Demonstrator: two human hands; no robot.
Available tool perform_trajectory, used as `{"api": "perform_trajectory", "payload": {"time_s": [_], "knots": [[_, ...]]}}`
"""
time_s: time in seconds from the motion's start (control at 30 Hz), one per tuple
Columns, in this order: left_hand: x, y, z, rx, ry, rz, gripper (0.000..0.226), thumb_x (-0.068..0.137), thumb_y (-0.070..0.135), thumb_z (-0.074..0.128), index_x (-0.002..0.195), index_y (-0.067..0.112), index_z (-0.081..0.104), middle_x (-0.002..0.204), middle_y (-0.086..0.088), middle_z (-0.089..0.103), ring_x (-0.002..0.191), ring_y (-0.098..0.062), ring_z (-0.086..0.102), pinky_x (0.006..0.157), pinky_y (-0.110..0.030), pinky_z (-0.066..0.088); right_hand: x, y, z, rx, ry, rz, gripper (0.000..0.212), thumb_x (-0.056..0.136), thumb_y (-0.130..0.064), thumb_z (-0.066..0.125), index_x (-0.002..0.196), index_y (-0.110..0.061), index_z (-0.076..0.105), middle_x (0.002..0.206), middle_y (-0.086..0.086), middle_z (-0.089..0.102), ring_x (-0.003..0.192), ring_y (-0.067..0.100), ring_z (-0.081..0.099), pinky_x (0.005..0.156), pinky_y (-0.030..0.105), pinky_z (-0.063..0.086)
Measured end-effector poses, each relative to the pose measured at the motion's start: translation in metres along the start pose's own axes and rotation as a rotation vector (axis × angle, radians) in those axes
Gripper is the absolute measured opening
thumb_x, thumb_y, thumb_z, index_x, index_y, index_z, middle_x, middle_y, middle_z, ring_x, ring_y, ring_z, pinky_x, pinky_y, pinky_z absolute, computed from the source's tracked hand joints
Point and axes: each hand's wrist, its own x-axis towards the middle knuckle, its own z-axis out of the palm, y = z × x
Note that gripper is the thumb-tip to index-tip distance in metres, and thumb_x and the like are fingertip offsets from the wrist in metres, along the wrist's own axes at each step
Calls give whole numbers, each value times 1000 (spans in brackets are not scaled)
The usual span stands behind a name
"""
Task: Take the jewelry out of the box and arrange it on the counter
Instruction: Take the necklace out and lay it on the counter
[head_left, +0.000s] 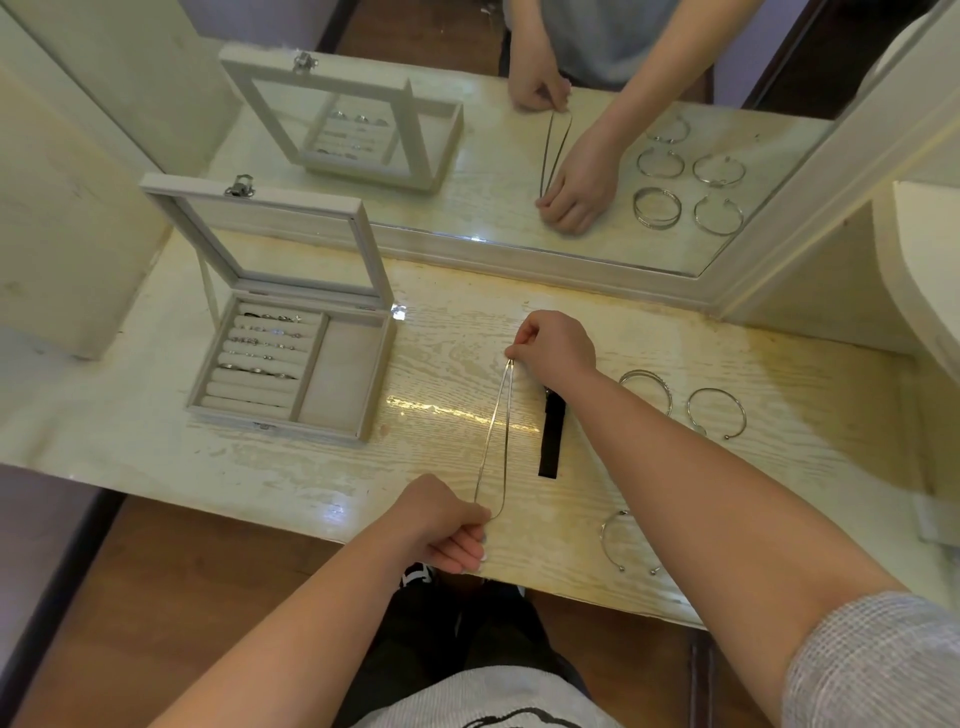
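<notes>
Thin silver chain necklace, stretched taut at frame centre over the pale wood-grain counter, pinched by right hand and left hand fingers; a slip risks tangling or falling off the near edge.

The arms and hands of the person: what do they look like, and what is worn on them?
Both forearms are bare. The right arm has a grey checked sleeve pushed up near the elbow. The left hand and right hand show no rings, watch or gloves.

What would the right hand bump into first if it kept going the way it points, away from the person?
Probably the mirror frame: beyond the right hand, pinching the necklace, only bare counter shows. Depth is hard to judge.
</notes>
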Motion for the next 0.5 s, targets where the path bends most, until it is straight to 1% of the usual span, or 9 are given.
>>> {"api": "perform_trajectory", "payload": {"time_s": [0.17, 0.27, 0.33, 0.4, 0.5], "knots": [[-5, -2, -9, -57, -7, 21, 31, 89, 27, 67, 86, -4, 71, 77, -18, 74, 71, -27, 74, 63, -34, 61, 1, 0, -2, 20, -12, 13, 16, 79, -30, 74, 80, -17, 64, 78, -8, 58, 74, 13, 56, 63, 28, 41], [-9, -1, -13, -139, 47, 83, 27, 90, 21, 62, 89, -5, 71, 79, -19, 74, 73, -29, 74, 65, -37, 62, -4, -2, -6, 85, 32, 15, 27, 89, -39, 62, 83, -13, 64, 77, -5, 61, 73, 15, 58, 66, 31, 46], [-11, 1, -16, -209, 126, 167, 26, 93, 18, 59, 88, -5, 71, 78, -19, 74, 74, -31, 74, 66, -38, 61, -10, -6, -12, 206, 59, 27, 38, 96, -41, 49, 85, -9, 67, 79, -2, 65, 74, 17, 61, 68, 31, 47], [-13, 3, -19, -311, 224, 269, 27, 95, 18, 56, 86, -3, 71, 77, -18, 74, 72, -31, 73, 69, -39, 61, -21, -11, -17, 380, 68, 59, 45, 99, -40, 39, 85, -9, 68, 78, 1, 67, 70, 16, 61, 64, 28, 44], [-16, 7, -24, -448, 322, 430, 32, 98, 24, 52, 88, 0, 72, 79, -14, 75, 73, -25, 73, 70, -35, 59, -44, -17, -20, 643, 28, 131, 49, 101, -39, 32, 85, -9, 68, 73, 0, 67, 66, 13, 62, 61, 27, 45]]}}
